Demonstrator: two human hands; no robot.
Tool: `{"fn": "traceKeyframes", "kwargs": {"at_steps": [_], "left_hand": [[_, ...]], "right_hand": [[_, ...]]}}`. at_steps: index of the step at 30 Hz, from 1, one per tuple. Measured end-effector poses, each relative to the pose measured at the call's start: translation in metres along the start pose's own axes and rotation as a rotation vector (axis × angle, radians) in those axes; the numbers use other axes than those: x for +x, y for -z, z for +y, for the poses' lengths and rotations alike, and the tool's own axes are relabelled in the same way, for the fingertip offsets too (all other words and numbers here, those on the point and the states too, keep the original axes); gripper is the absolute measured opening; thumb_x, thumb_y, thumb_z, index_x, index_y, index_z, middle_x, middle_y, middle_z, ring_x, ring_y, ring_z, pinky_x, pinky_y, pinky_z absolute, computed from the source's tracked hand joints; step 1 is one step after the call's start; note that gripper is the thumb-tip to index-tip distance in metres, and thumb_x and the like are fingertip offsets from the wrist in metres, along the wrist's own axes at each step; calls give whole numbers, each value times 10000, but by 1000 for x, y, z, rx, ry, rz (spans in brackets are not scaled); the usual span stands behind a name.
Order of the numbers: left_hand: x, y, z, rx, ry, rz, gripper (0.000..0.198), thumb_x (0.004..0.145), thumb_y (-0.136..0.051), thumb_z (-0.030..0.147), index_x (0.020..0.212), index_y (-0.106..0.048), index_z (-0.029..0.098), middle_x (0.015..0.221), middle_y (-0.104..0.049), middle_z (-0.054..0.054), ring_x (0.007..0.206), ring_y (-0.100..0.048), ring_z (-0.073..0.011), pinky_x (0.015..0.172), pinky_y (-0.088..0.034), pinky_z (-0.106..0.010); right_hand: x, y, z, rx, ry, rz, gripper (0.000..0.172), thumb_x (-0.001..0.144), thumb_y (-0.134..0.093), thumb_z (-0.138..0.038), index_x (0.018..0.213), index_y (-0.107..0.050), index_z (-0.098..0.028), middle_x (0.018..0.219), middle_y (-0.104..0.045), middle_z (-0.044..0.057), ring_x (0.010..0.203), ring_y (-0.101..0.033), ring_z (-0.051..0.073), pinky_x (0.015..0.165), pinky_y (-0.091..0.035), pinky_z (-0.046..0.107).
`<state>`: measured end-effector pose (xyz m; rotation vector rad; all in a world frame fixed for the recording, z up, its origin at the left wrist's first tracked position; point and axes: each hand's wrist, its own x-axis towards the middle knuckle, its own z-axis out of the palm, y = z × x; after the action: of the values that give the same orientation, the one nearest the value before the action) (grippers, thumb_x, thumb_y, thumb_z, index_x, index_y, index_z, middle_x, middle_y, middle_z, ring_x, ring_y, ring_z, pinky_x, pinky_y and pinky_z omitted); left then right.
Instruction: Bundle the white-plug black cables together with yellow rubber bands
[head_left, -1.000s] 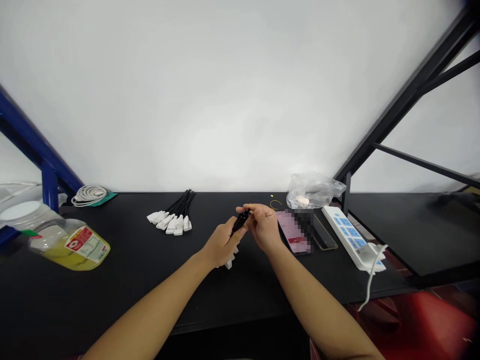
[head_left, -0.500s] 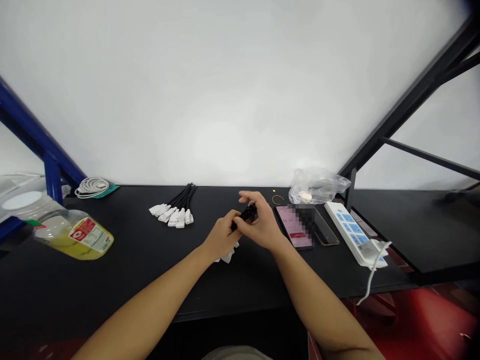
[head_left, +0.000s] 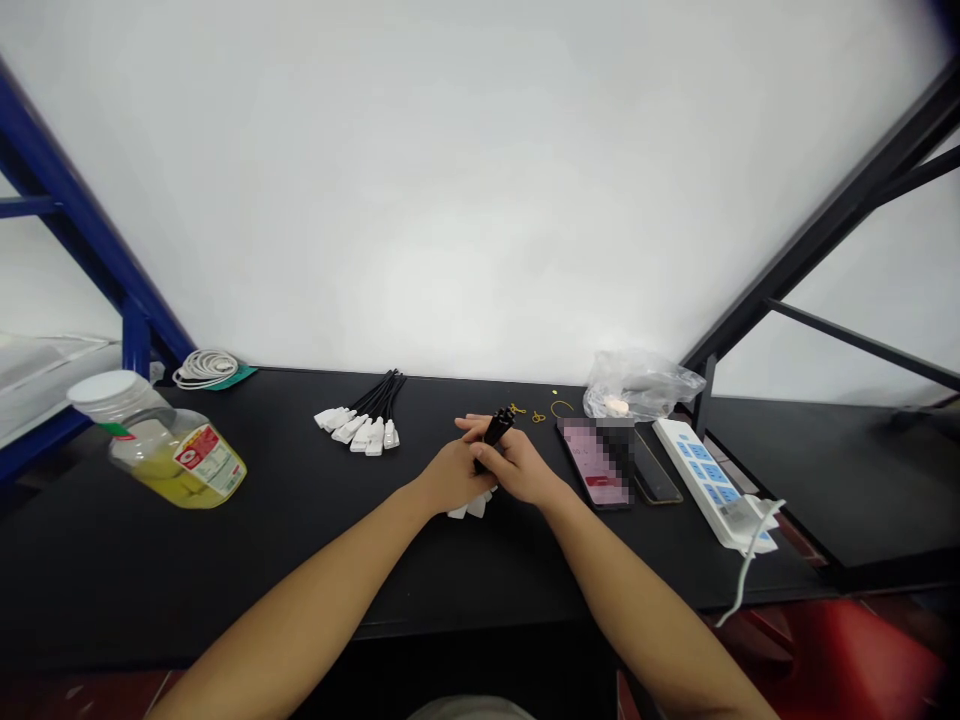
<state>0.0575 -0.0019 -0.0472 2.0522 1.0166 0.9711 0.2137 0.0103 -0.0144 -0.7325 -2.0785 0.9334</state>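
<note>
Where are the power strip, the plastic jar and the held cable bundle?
power strip (head_left: 701,476), head view, its blue-socket top face.
plastic jar (head_left: 209,458), head view, its label.
held cable bundle (head_left: 496,430), head view, its black upper end.

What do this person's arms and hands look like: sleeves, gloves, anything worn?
No gloves on the left hand or right hand, and no rings can be made out. The left forearm and right forearm are uncovered down to the picture's bottom edge: no sleeve, watch or bracelet in view.
</note>
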Motion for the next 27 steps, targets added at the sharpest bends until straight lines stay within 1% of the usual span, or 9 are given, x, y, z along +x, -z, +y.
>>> {"fn": "traceKeyframes", "kwargs": {"at_steps": [4, 7, 10, 12, 14, 15, 19, 23, 27], "left_hand": [[1, -2, -3, -38, -10, 71, 321, 771, -611, 194, 1083, -684, 200, 1044, -731, -73, 955, -695, -257, 847, -540, -380], [4, 3, -6, -106, 20, 172, 359, 794, -662, 267, 1143, -660, 184, 1092, -720, -85, 986, -678, -247, 862, -527, -363], [7, 11, -10, -182, 95, 179, 433, 829, -681, 412, 1176, -650, 154, 1123, -715, -110, 1028, -662, -255, 910, -506, -376], [8, 14, -14, -244, 159, 152, 495, 890, -596, 503, 1232, -631, 147, 1179, -706, -121, 1074, -653, -258, 947, -491, -385], [8, 14, -16, -244, 227, 179, 556, 938, -491, 554, 1297, -597, 143, 1270, -672, -132, 1158, -623, -263, 999, -463, -395], [8, 14, -17, -213, 253, 207, 581, 948, -460, 567, 1320, -581, 138, 1302, -654, -139, 1190, -607, -267, 1017, -450, -398], [7, 21, -17, 30, 282, 287, 582, 939, -465, 577, 1321, -578, 153, 1294, -645, -138, 1170, -607, -272, 995, -459, -394], [7, 48, -18, 420, 247, 355, 448, 925, -523, 501, 1183, -664, 163, 1225, -670, -128, 1169, -582, -293, 1020, -427, -410], [1, 81, -28, 733, 409, 353, 463, 916, -515, 499, 1169, -682, 150, 1258, -651, -168, 1190, -551, -350, 1002, -420, -466]], "right_hand": [[2, -2, 1, -35, 13, 25, 235, 977, -529, -380, 1069, -675, -220, 1300, -661, 101, 1245, -583, 254, 1079, -411, 452], [15, 1, 3, -160, -40, 137, 296, 973, -512, -437, 987, -695, -204, 1101, -718, 93, 1052, -653, 245, 949, -477, 399], [38, 6, 17, -179, -208, 256, 426, 970, -461, -537, 878, -680, -183, 853, -716, 68, 789, -668, 205, 768, -501, 326], [58, 10, 32, -106, -369, 326, 516, 964, -417, -599, 785, -642, -170, 732, -685, 59, 669, -642, 180, 695, -497, 297], [78, 15, 50, -8, -558, 337, 518, 965, -395, -605, 818, -621, -163, 703, -670, 50, 620, -618, 161, 642, -491, 272], [87, 18, 59, -4, -657, 323, 502, 969, -393, -591, 846, -622, -161, 699, -667, 43, 607, -605, 152, 628, -484, 261], [108, 34, 87, -70, -755, 287, 468, 909, -549, -558, 767, -645, -123, 606, -635, 54, 581, -578, 161, 588, -446, 259], [104, 48, 99, -151, -788, 261, 444, 768, -732, -538, 646, -639, -122, 521, -600, 49, 519, -532, 148, 536, -390, 256], [89, 53, 95, -152, -720, 338, 461, 846, -606, -567, 862, -681, -112, 719, -693, 75, 499, -505, 112, 509, -378, 244]]}}
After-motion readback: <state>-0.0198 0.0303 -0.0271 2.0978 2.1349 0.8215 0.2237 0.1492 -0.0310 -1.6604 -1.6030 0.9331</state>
